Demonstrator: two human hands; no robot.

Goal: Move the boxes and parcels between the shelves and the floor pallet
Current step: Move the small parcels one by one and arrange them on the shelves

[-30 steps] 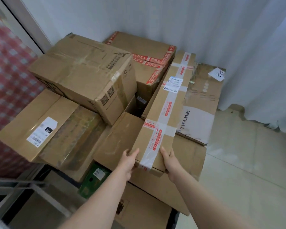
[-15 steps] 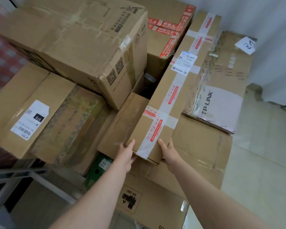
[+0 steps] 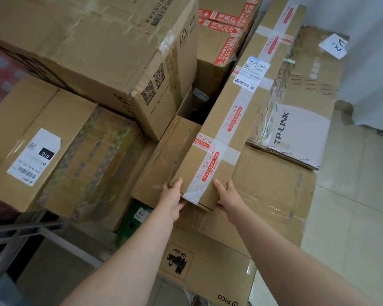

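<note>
Eyeing the heap of brown cardboard cartons [image 3: 86, 51] — the long, narrow brown cardboard box with white and red tape [image 3: 237, 120] lies slanted across its top. Looks stiff, likely light but awkward lengthwise, and that tape's slick. Left hand [image 3: 173, 198] and right hand [image 3: 228, 196] clasp its near end corners, thumbs on top.

Left hand [image 3: 173, 199] and right hand [image 3: 227, 199] are gripping the near end of the long narrow brown cardboard box [image 3: 237, 120], which is sealed with white tape printed red. Thumbs are lying on its top face, one at each near corner. It's lying lengthwise over the stack, running between the red-taped brown carton [image 3: 221, 29] and the worn brown-and-white TP-LINK carton [image 3: 301, 120]. The large brown carton with QR codes [image 3: 97, 51] is sitting at the stack's left edge.
</note>
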